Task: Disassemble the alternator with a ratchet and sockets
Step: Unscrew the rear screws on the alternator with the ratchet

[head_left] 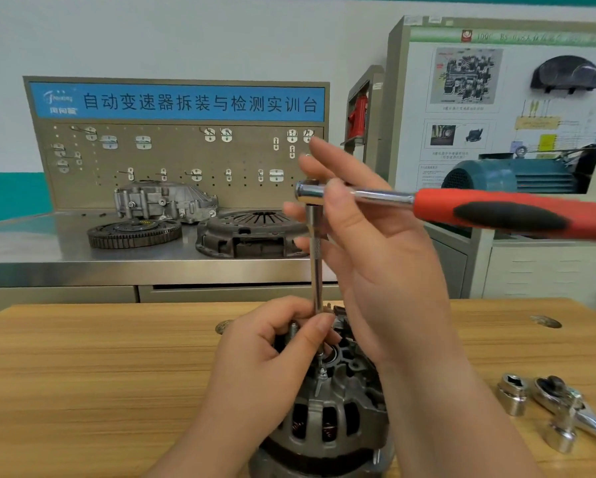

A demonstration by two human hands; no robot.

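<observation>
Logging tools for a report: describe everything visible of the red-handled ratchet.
The red-handled chrome ratchet lies roughly level in the air, handle to the right: round polished head, slim shank, red grip with black inlay. A knurled chrome extension bar hangs from its head toward the grey alternator. The right hand pinches it near the head; the left hand pinches the bar's foot.

Wooden table (82, 374): alternator (327, 419) near centre, two loose sockets (513, 395) and chrome ratchet (586, 422) near right; far steel bench (30, 250) carries flywheel (134, 232), clutch cover (251, 232), aluminium housing (162, 201).
</observation>
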